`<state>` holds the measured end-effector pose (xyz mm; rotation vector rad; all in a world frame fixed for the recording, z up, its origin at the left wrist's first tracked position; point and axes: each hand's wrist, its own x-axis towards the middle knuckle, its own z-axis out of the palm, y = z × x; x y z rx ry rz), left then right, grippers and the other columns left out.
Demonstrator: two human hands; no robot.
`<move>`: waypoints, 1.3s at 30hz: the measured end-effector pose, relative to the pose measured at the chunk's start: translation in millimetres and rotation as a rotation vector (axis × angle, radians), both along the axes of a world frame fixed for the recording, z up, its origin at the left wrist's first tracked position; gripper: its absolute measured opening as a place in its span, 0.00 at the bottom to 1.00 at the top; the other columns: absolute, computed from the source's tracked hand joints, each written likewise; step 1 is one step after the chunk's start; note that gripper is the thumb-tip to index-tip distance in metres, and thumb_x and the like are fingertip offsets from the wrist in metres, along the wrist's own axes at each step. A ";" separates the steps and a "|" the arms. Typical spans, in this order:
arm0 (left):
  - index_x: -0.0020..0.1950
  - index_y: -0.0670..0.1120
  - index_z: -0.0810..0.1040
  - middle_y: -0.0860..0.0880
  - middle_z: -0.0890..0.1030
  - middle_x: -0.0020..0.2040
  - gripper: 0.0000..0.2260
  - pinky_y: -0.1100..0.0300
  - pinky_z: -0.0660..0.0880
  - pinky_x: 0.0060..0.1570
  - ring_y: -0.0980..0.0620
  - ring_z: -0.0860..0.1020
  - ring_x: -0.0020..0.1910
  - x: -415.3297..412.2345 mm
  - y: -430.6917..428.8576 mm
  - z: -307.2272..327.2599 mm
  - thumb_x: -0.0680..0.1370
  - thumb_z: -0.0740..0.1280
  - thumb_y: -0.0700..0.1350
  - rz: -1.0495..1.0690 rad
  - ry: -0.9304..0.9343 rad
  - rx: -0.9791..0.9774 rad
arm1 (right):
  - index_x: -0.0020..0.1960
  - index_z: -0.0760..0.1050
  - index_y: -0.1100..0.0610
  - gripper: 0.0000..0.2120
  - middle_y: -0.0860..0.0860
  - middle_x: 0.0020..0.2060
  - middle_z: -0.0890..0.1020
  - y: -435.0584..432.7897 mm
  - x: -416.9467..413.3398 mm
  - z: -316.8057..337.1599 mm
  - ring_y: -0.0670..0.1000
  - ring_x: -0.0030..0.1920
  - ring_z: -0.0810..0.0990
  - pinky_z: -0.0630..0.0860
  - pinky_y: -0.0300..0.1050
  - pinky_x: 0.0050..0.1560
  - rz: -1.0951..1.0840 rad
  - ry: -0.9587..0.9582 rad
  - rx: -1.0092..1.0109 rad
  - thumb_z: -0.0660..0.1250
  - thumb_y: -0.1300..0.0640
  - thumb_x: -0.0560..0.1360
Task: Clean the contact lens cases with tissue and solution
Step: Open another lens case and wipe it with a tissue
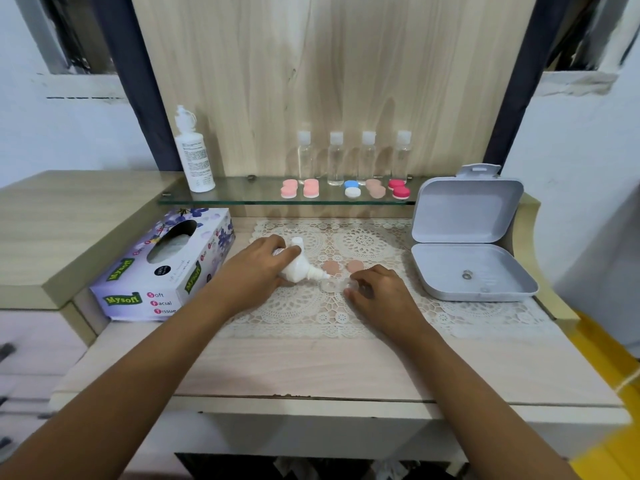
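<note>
My left hand [258, 271] grips a small white solution bottle [298, 266], tipped on its side with the nozzle pointing right at a clear lens case [331, 285] on the lace mat [311, 310]. My right hand [375, 289] holds the right end of that clear case with its fingertips. Two beige caps [331, 267] lie on the mat just behind the case. A Mysoft tissue box [166, 268] stands to the left of the mat.
On a glass shelf [242, 197] behind stand a tall white bottle [194, 150], several clear small bottles [335, 157] and several coloured lens cases [352, 189]. An open grey box [467, 244] sits at the right. A raised wooden ledge [69, 216] lies left.
</note>
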<state>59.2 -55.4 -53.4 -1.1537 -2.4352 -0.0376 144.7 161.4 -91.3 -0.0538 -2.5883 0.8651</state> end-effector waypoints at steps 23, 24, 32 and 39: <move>0.57 0.42 0.77 0.40 0.80 0.51 0.26 0.48 0.78 0.46 0.39 0.79 0.48 -5.7 6.9 -0.4 0.61 0.79 0.37 -0.046 0.234 -0.074 | 0.52 0.78 0.56 0.10 0.52 0.47 0.77 1.0 -0.1 2.4 0.53 0.51 0.71 0.68 0.44 0.50 0.019 -0.015 0.023 0.66 0.53 0.73; 0.57 0.42 0.77 0.40 0.80 0.51 0.26 0.48 0.78 0.46 0.39 0.79 0.48 -6.0 7.3 -0.8 0.61 0.79 0.37 -0.048 0.242 -0.073 | 0.52 0.78 0.57 0.10 0.52 0.47 0.77 1.1 0.2 2.3 0.53 0.51 0.71 0.68 0.44 0.50 0.019 -0.015 0.027 0.66 0.53 0.73; 0.57 0.42 0.76 0.41 0.80 0.50 0.27 0.49 0.77 0.46 0.40 0.79 0.48 -8.6 7.4 -4.8 0.60 0.79 0.37 -0.048 0.266 -0.054 | 0.50 0.78 0.58 0.10 0.53 0.46 0.77 1.4 0.2 2.7 0.54 0.50 0.72 0.68 0.44 0.49 0.023 -0.016 0.044 0.66 0.53 0.73; 0.55 0.41 0.78 0.41 0.80 0.48 0.25 0.49 0.77 0.44 0.39 0.79 0.46 -7.3 7.7 -4.6 0.59 0.79 0.36 -0.058 0.282 -0.031 | 0.48 0.79 0.59 0.09 0.53 0.43 0.76 0.8 0.1 3.1 0.55 0.47 0.73 0.67 0.44 0.47 0.028 0.009 0.048 0.66 0.55 0.73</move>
